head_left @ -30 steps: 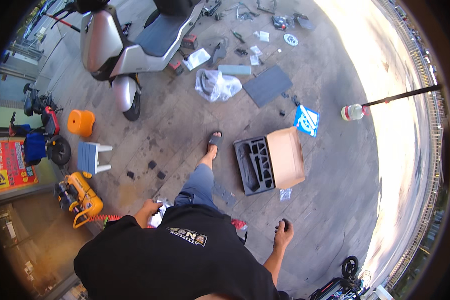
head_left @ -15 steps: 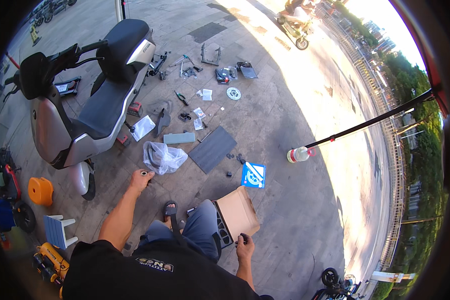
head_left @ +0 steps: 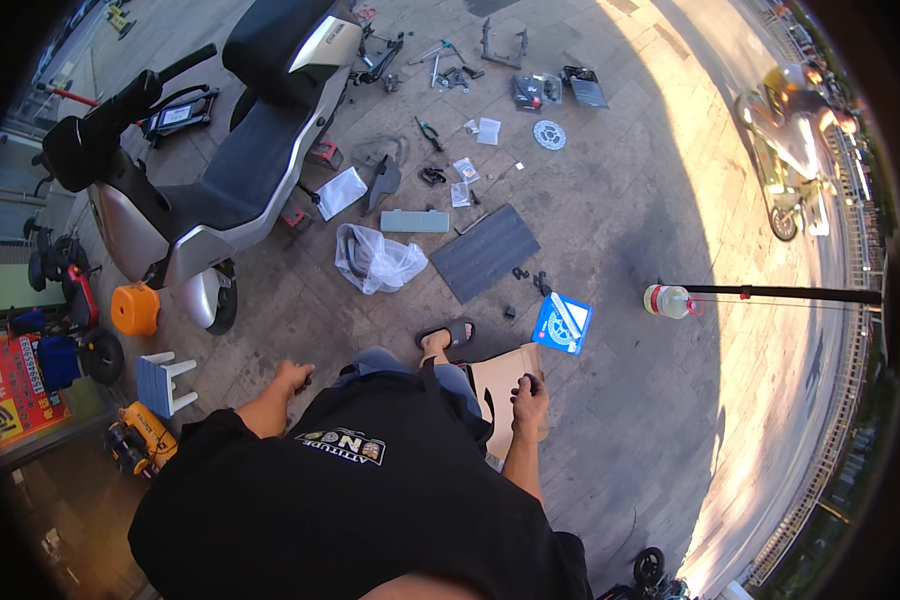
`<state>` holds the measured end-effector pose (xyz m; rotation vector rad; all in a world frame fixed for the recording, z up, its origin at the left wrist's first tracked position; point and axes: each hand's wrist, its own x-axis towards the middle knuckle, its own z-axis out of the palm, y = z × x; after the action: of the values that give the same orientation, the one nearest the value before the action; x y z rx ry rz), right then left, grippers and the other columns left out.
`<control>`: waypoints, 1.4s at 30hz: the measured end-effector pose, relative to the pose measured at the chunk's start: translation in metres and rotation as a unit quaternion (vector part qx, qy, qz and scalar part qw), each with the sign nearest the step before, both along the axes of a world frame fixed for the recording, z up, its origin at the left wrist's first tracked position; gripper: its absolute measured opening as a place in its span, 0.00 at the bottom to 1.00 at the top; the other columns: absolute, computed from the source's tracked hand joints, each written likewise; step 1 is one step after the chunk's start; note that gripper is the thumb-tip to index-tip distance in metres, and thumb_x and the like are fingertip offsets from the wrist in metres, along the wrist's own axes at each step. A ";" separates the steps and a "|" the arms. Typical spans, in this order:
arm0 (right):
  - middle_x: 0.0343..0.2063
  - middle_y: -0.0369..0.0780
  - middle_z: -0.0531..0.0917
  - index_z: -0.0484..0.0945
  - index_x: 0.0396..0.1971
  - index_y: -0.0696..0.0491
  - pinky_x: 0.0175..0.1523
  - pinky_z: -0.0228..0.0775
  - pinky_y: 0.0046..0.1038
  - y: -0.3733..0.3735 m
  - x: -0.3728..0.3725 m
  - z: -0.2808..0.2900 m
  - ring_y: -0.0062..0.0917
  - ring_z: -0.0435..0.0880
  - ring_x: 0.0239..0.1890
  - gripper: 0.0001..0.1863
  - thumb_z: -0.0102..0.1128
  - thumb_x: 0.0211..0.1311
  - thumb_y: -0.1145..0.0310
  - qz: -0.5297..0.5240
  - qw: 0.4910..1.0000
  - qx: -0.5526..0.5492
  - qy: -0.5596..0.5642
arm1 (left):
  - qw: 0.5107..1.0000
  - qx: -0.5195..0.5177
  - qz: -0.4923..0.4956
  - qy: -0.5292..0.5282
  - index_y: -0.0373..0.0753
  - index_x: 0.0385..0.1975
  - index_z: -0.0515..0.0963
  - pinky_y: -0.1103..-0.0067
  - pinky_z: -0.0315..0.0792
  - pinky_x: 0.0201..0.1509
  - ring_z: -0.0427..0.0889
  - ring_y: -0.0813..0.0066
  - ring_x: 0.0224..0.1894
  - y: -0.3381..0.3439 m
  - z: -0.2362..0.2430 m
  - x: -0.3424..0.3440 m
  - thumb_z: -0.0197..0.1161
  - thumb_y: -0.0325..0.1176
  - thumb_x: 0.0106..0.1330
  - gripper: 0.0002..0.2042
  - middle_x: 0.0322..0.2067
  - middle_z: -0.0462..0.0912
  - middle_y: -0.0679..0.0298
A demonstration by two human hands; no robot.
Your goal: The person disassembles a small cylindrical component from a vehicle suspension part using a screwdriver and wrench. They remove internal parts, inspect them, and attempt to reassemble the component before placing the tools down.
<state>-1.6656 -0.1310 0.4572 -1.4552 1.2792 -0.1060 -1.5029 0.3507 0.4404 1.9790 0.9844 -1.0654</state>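
Note:
My left hand (head_left: 292,377) is low at my left side, its fingers curled round something small and dark that I cannot make out. Over the opened cardboard box (head_left: 495,382) beside my leg, my right hand (head_left: 530,402) is closed with a small black piece (head_left: 535,381) at its fingertips; its kind is not clear. My body hides much of the box. Ahead of me lie a clear plastic bag (head_left: 390,262) with a dark curved part inside, a dark grey board (head_left: 485,253) and a blue flat package (head_left: 562,324) picturing a brake disc.
A grey scooter (head_left: 255,170) stands at the left, near an orange stool (head_left: 135,309) and a blue-and-white stool (head_left: 160,384). Beyond are a grey-green case (head_left: 415,221), pliers (head_left: 429,132) and a brake disc (head_left: 550,135). A bottle (head_left: 667,300) hangs by a pole (head_left: 800,293).
My view has shifted, and the ground things sit further right and higher. My left hand has drawn back toward my body from near the plastic bag. A passing rider has moved right.

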 end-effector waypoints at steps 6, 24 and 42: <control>0.30 0.40 0.81 0.77 0.44 0.62 0.24 0.69 0.23 -0.111 0.104 -0.034 0.22 0.79 0.23 0.16 0.56 0.61 0.66 0.118 0.983 0.038 0.133 | 0.962 -0.162 0.003 -0.219 0.35 0.31 0.77 0.82 0.70 0.24 0.77 0.79 0.23 -0.168 0.044 0.128 0.69 0.41 0.57 0.15 0.23 0.80 0.64; 0.32 0.40 0.83 0.77 0.46 0.61 0.27 0.71 0.23 -0.212 0.297 0.000 0.21 0.79 0.25 0.17 0.56 0.63 0.65 0.203 0.966 -0.003 0.159 | 0.980 0.021 0.183 -0.073 0.33 0.30 0.76 0.79 0.66 0.19 0.75 0.77 0.17 -0.116 -0.053 0.178 0.68 0.40 0.57 0.15 0.20 0.80 0.62; 0.36 0.50 0.83 0.79 0.39 0.54 0.46 0.74 0.40 -0.089 0.796 -0.597 0.46 0.82 0.41 0.14 0.56 0.55 0.64 0.788 0.578 -0.203 -0.056 | 0.905 -0.139 0.326 -0.237 0.33 0.31 0.80 0.77 0.73 0.31 0.82 0.75 0.26 -0.516 -0.343 0.361 0.69 0.33 0.57 0.10 0.24 0.83 0.59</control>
<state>-0.8693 -0.2197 -0.1399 -2.4248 -0.5783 0.7395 -1.1414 -0.1648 0.0972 1.4048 1.0344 -0.3018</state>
